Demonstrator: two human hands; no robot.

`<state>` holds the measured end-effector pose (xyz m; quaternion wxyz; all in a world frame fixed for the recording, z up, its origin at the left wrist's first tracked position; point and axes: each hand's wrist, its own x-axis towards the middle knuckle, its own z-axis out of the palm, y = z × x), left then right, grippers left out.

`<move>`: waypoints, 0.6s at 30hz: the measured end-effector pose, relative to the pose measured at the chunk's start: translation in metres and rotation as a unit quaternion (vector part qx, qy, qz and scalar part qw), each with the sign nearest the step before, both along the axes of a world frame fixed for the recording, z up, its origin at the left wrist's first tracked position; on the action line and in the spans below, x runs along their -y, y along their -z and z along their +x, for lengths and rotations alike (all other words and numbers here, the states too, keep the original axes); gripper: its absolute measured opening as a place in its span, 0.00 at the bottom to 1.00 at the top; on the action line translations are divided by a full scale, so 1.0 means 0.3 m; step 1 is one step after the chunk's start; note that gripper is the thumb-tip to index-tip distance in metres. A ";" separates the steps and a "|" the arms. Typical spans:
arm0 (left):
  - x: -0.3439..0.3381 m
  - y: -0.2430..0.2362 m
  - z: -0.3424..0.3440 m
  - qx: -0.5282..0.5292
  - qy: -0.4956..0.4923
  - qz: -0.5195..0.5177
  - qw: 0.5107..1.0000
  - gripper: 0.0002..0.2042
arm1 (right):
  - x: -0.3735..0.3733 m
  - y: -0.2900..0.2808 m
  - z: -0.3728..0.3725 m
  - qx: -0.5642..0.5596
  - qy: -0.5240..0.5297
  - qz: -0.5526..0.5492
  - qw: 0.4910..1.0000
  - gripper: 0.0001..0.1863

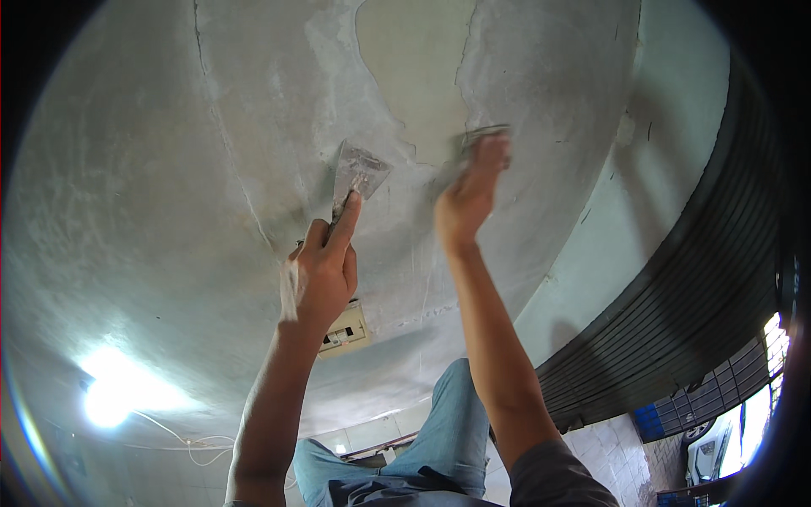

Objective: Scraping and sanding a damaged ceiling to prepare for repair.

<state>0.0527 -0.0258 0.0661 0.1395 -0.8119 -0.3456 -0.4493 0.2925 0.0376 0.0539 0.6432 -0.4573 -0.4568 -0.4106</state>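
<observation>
My left hand (325, 270) is closed round the handle of a putty knife (361, 169), its index finger stretched along the blade. The wide, stained metal blade lies against or very close to the grey plastered wall (270, 101). To the right, my right hand (473, 190) is raised to the wall and smeared by motion. Its fingers press on a thin, flat, greyish pad (488, 131), whose exact kind I cannot make out. Between and above both hands is a smooth beige patch (418, 59) with ragged edges where the surface layer is gone.
A beige electrical box (345, 331) is set in the wall below my left hand. At lower left a bright lamp (108, 406) shines, with a loose white cable (198, 441). A dark ribbed shutter (667, 338) curves along the right; a parked car (718, 448) shows outside.
</observation>
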 end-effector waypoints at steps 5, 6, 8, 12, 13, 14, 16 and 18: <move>0.002 0.085 -0.017 -0.018 -0.004 0.003 1.000 0.35 | 0.056 0.173 0.045 0.158 -0.080 -0.110 0.978 0.30; 0.001 0.101 -0.003 -0.016 0.010 0.001 1.000 0.35 | 0.066 0.189 0.104 0.156 -0.067 -0.106 0.980 0.31; 0.004 0.089 0.039 -0.013 0.010 -0.001 1.000 0.35 | 0.062 0.140 0.124 0.006 -0.019 -0.093 0.995 0.30; 0.008 0.055 0.150 0.002 0.003 -0.016 1.000 0.35 | 0.063 0.061 0.068 -0.014 -0.042 -0.088 0.995 0.30; 0.018 0.043 0.171 0.013 -0.005 -0.030 0.999 0.34 | 0.070 0.048 0.046 -0.013 -0.044 -0.087 0.995 0.30; 0.031 0.047 0.183 0.024 -0.009 -0.035 0.999 0.33 | 0.084 0.044 0.022 0.021 -0.064 -0.102 0.993 0.31; 0.059 0.094 0.184 0.031 -0.015 -0.044 0.998 0.33 | 0.101 0.072 -0.002 0.058 -0.090 -0.121 0.987 0.31; 0.057 0.135 0.194 0.038 -0.015 -0.051 0.998 0.33 | 0.100 0.146 -0.005 0.054 -0.090 -0.122 0.987 0.31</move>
